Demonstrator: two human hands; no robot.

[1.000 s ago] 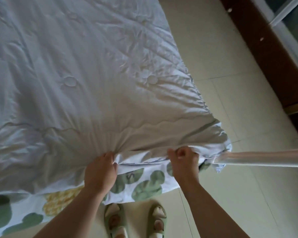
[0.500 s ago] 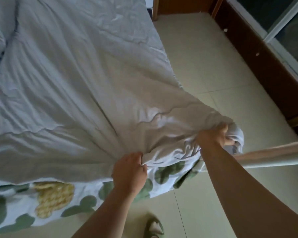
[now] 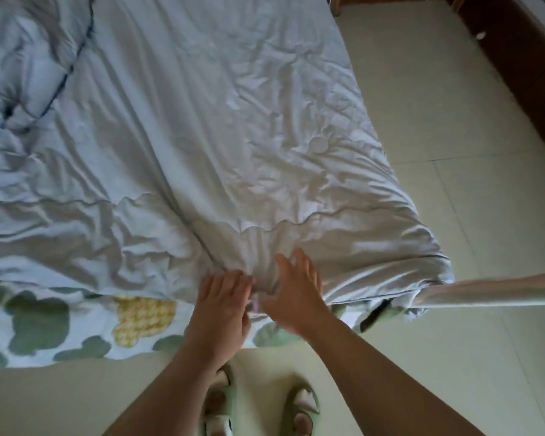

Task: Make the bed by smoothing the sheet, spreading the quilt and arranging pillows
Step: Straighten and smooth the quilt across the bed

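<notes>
A pale blue quilt (image 3: 221,146) lies spread over the bed, wrinkled, its near edge hanging at the foot. Under it a white sheet (image 3: 60,322) printed with green leaves and a yellow pineapple shows along the bed's near side. My left hand (image 3: 222,313) rests at the quilt's near edge with fingers together, flat on the fabric. Beside it my right hand (image 3: 294,294) is spread open, fingers apart, just above or on the quilt's edge. Bunched bedding with dark piping (image 3: 22,73) lies at the far left; no pillow can be made out.
Beige tiled floor (image 3: 453,152) runs along the bed's right side. A dark wooden cabinet (image 3: 523,67) stands at the far right. A pale rail (image 3: 497,289) juts in from the right at the bed's corner. My feet in green sandals (image 3: 299,410) stand below.
Both hands have released the quilt's edge they were gripping. My right hand has come back left from the corner, next to my left hand. The quilt's corner now lies flat.
</notes>
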